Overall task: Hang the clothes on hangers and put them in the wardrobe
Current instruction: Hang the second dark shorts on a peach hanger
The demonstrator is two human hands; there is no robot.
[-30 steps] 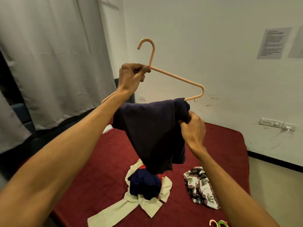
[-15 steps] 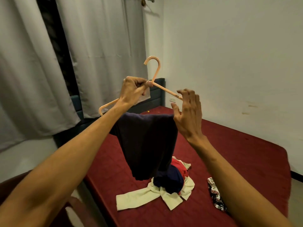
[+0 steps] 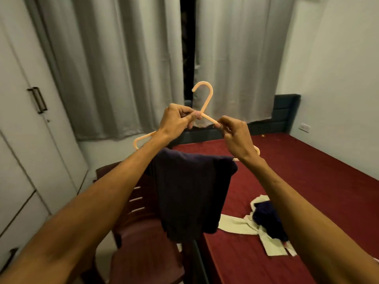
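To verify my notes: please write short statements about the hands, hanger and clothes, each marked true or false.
The left hand and the right hand both hold the peach plastic hanger. True.
A cream cloth lies on the dark red bed. True.
The dark navy garment lies on that bed. False: it hangs over the hanger's bar.
The white wardrobe doors stand open. False: the wardrobe doors are shut.
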